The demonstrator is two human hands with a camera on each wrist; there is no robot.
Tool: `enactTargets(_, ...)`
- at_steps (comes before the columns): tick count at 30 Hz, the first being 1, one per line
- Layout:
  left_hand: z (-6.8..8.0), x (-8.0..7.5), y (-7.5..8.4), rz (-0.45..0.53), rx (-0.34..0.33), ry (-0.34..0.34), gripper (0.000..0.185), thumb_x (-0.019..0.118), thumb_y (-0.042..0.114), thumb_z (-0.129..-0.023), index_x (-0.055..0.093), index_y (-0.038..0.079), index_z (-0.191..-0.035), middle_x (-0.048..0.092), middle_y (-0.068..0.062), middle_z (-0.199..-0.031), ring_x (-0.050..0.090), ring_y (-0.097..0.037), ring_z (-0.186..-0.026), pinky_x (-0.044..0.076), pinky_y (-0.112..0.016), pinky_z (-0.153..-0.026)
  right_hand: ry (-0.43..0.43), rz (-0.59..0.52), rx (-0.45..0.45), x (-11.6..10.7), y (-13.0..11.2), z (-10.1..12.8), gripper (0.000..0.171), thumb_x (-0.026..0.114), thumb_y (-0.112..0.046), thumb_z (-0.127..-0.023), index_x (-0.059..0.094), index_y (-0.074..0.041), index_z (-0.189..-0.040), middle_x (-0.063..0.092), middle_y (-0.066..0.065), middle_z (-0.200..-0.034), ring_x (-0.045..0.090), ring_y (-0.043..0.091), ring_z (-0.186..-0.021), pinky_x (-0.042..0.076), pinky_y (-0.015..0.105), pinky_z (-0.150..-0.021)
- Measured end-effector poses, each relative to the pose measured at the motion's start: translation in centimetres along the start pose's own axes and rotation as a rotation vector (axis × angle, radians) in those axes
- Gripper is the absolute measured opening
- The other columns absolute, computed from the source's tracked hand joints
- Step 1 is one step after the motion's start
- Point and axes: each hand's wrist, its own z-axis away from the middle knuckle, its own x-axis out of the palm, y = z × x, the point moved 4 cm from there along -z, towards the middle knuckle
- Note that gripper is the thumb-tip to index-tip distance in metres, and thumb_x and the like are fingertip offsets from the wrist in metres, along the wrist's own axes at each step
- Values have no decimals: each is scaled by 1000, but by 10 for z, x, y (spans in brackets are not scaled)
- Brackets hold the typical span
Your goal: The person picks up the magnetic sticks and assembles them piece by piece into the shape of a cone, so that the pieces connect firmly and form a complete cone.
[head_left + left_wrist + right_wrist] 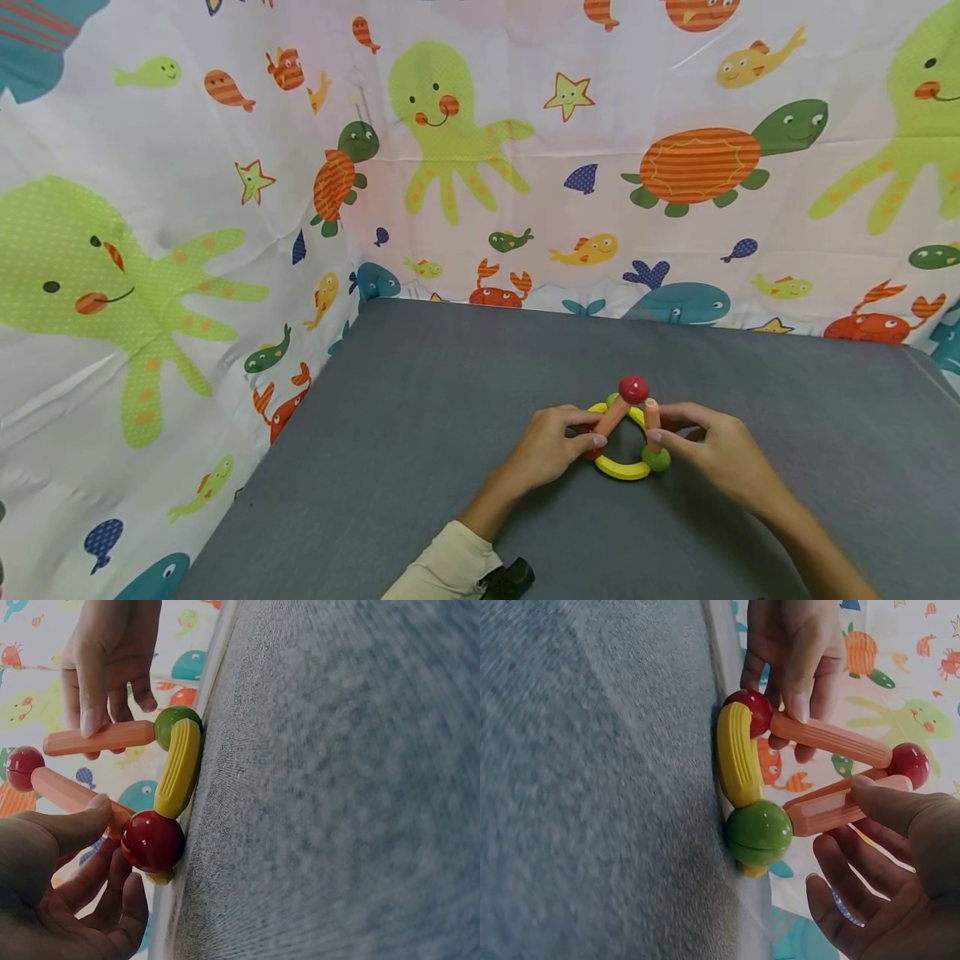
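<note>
Fingers of the left hand curl round the lower part of 1 orange rod, thumb and forefinger pinching it near the red ball at its foot. That rod leans up and to the right from the ball, and its top end carries a second red ball, the highest point of the little structure.

The right hand pinches a second orange rod between thumb and forefinger, with the other fingers loosely curled behind. This rod stands nearly upright from the green ball at its foot. Its free upper end lies just below and to the right of the top red ball; in the right wrist view the tip sits just beside that ball, and it is hard to tell whether the 2 touch or a small gap remains.

Both rods rise from a ring of yellow curved pieces lying flat on the grey surface, near the front middle. The long axes of the 2 rods converge toward the top ball, so the gap that matters runs from the right hand's rod tip leftward and slightly up. The right hand is the nearer one to that gap. A cloth printed with sea animals hangs behind and to the left.
</note>
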Motion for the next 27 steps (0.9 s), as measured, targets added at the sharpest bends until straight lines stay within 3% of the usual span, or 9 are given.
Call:
enactTargets(10, 0, 0, 2, 5, 3, -7, 36, 77, 24, -99, 75, 11, -133, 76, -2, -115, 64, 0, -98, 52, -14, -82, -5, -44, -23, 6, -1, -1, 28, 78, -31, -99, 77, -12, -120, 79, -1, -106, 71, 4, -88, 57, 27, -78)
enactTargets(22, 0, 2, 2, -13, 21, -12, 36, 77, 26, -99, 76, 11, -132, 76, -1, -117, 68, -4, -101, 54, -17, -87, -5, -37, -23, 3, 4, 2, 29, 75, -34, -101, 77, -15, -122, 78, 3, -115, 69, 6, -93, 58, 26, -76)
enactTargets(27, 0, -4, 0, -12, 42, -8, 37, 76, 30, -101, 75, 11, -133, 75, -5, -119, 70, -8, -103, 55, -19, -87, -11, 28, -14, -8, 19, 3, 30, 71, -36, -104, 77, -15, -125, 77, 5, -120, 67, 7, -95, 57, 25, -75)
